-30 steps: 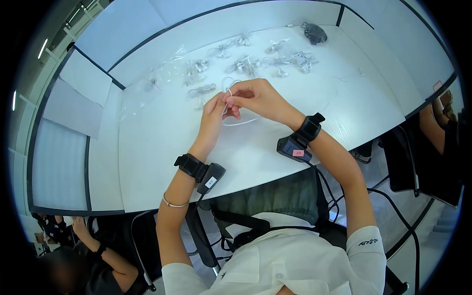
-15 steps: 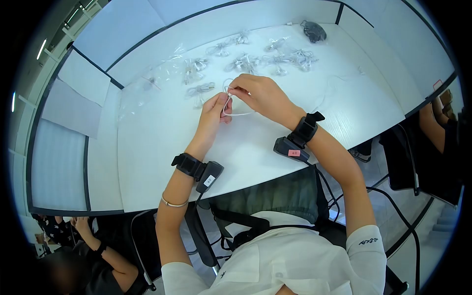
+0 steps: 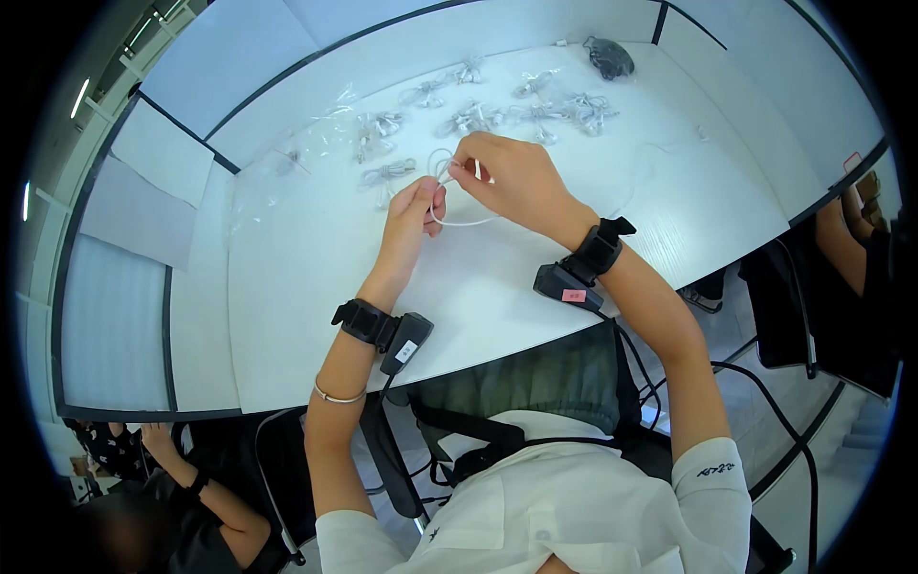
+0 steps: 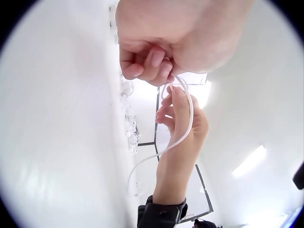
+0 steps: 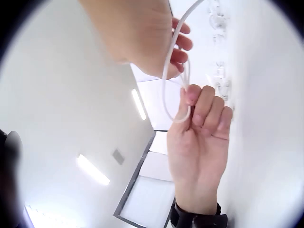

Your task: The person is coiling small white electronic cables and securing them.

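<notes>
A white cable (image 3: 466,224) runs between the two hands above the white table, with a loop standing up at the fingertips. My left hand (image 3: 409,222) pinches it between thumb and index finger, the other fingers curled in, as the right wrist view shows. Just to the right and slightly farther off, my right hand (image 3: 516,174) pinches the cable at its fingertips, wrist bent over. A length of the cable (image 4: 191,116) arcs down past the right hand in the left wrist view. In the right wrist view the cable's bend (image 5: 165,88) hangs beside the left thumb.
Several bundled white cables (image 3: 473,120) lie across the back of the table (image 3: 316,306). A dark bundle (image 3: 609,59) sits in the far right corner. Clear plastic (image 3: 287,163) lies at the left. Low partition panels (image 3: 325,91) enclose the table; other people sit on both sides.
My right hand has drawn up and away from the left, opening a gap between them. The cable's curve beneath now shows more fully. The left hand keeps its pinch and shifts only slightly.
</notes>
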A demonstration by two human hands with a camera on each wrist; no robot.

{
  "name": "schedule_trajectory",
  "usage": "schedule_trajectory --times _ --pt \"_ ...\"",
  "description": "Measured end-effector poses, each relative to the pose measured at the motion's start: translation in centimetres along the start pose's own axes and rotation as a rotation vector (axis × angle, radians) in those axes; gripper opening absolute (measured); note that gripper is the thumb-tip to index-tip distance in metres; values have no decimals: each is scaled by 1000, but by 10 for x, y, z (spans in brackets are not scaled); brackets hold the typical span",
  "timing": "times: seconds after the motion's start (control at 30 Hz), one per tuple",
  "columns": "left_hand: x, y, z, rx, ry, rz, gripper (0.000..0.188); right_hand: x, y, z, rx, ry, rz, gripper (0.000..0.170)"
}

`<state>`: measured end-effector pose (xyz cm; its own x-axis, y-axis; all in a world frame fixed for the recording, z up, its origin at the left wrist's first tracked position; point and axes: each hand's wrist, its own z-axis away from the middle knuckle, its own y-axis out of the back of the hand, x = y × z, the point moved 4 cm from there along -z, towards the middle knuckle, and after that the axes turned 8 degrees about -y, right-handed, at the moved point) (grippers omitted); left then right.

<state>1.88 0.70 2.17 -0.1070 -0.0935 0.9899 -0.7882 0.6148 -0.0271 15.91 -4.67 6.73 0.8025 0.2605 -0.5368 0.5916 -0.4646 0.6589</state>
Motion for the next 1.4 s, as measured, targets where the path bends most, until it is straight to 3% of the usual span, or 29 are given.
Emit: schedule_trajectory --times 0.23,0.33,0.73,0.93,1.13,1.4 --pt "3 -8 4 -99 -80 -203 35 18 -2 1 -12 -196 -242 14" --pt "4 -6 4 -165 -99 -256 37 21 -4 -1 -211 -219 -253 17" --pt "6 -9 8 -277 -90 -353 33 27 -3 -5 -335 -299 -543 20" --pt "12 -9 7 -276 -33 -129 33 25 0 -6 -358 -329 -720 20" --pt "6 -7 6 -261 -115 -467 33 28 -4 -4 -363 -297 -594 21" --pt "9 -14 10 -303 -74 -732 30 24 -7 -2 -269 -214 -302 24"
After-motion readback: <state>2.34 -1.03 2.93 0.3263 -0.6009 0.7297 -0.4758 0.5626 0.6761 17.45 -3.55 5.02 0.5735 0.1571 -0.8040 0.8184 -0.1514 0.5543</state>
